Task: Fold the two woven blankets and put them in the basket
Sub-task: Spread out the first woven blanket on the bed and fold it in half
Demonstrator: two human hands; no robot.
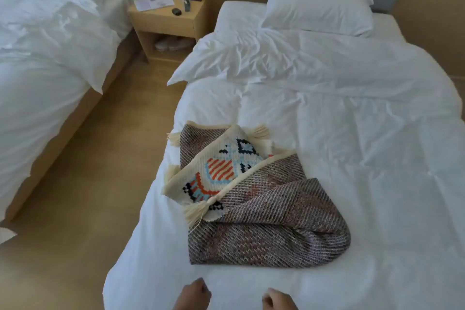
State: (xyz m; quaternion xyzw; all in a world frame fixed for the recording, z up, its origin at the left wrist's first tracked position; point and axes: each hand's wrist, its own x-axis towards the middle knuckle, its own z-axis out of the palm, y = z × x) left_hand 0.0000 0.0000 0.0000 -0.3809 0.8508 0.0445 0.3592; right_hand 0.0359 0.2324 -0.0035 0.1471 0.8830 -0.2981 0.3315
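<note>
Blanket loosely folded on bed. Both hands' fingers curled, empty. Risk: lifting carelessly, loose layers slide open.

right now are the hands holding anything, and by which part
Nothing is held. The left hand and right hand are loosely curled above the bed's near edge, apart from the woven blanket.

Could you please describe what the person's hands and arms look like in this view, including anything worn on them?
Only the left hand and right hand show at the bottom edge. Both are bare: no gloves, rings, watch or sleeves are visible on the parts in view. The forearms are cut off by the frame, so anything worn higher up cannot be told.
</note>
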